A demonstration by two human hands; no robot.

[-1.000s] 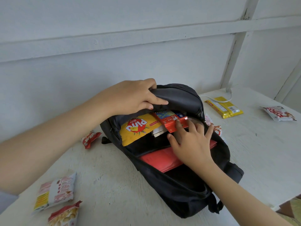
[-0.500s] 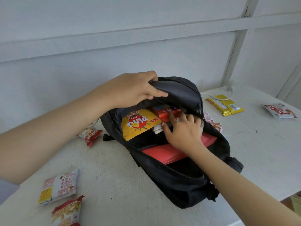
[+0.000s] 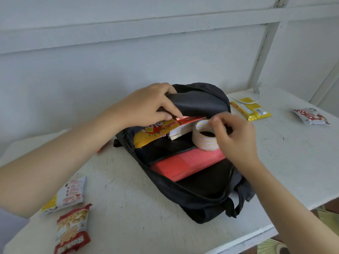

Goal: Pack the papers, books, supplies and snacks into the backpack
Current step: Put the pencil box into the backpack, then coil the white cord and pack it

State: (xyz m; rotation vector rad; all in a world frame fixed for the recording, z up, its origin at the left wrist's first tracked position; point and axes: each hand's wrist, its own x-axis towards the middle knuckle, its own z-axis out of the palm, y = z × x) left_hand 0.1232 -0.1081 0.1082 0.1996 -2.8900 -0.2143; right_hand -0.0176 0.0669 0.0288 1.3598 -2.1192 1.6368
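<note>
A roll of tape (image 3: pixel 205 142) is pinched by its upper rim in the right hand (image 3: pixel 236 140), at the open mouth of the black backpack (image 3: pixel 201 198), low over a red book (image 3: pixel 183 164). The roll is judged light and stiff, with the rim and hollow core as the surest hold. The soft top flap (image 3: pixel 198 103) is gripped and held up by the left hand (image 3: pixel 145 107). The backpack lies on a white painted worktop (image 3: pixel 137 208), where crinkly snack packets (image 3: pixel 73 230) are scattered at both ends. A pale panelled wall (image 3: pixel 128 61) is seen behind.
</note>
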